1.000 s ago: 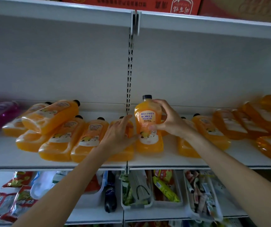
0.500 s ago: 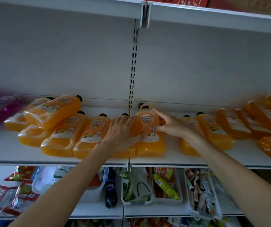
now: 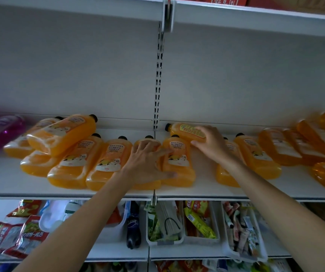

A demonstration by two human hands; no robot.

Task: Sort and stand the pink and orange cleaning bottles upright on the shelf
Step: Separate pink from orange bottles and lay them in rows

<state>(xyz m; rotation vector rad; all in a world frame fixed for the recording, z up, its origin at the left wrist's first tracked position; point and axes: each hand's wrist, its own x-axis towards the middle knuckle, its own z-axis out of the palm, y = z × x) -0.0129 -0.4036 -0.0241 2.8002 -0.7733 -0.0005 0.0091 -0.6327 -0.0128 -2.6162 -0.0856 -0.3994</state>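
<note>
Japanese print labels each orange bottle [image 3: 177,161], too blurred to read.

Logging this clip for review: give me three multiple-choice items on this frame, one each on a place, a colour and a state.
1. Where on the shelf do the pink bottles lie? A) far left B) far right C) centre
2. What colour is the cap of the orange bottle that the right hand grips? A) white B) black C) red
3. How is that bottle placed? A) upright B) upside down C) on its side
Answers: 1 A, they sit at the left edge. 2 B, the cap is black. 3 C, it lies flat, cap pointing left.
</note>
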